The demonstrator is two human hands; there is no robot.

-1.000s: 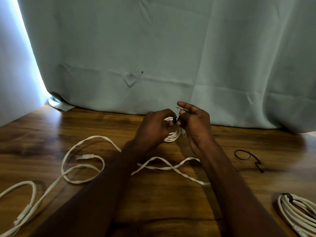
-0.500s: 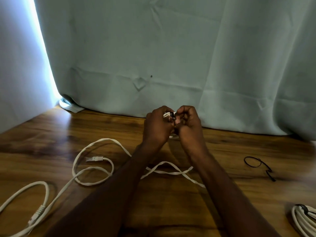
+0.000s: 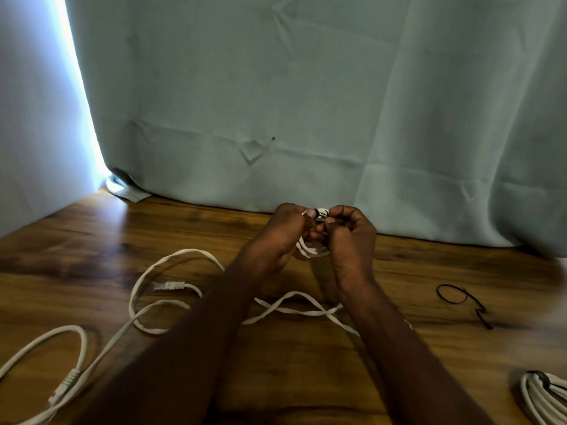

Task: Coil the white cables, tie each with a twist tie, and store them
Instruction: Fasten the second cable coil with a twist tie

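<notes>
Between both hands' curled fingers (image 3: 333, 220), the white cable coil (image 3: 313, 250) sits pinched.

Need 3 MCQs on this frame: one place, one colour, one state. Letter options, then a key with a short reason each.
1. Where does the loose black twist tie lie on the brown wooden tabletop?
A. right of the right hand
B. left of the left hand
C. under the forearms

2. What colour is the draped fabric curtain behind the table?
A. red
B. pale green
C. black

3. What state is the white cable bundle at the lower right edge in?
A. stretched out straight
B. cut in two
C. coiled, with a dark tie round it

Key: 1 A, it lies on bare wood right of that hand. 2 B, the whole cloth is pale green. 3 C, its strands loop together under a dark band.
</notes>
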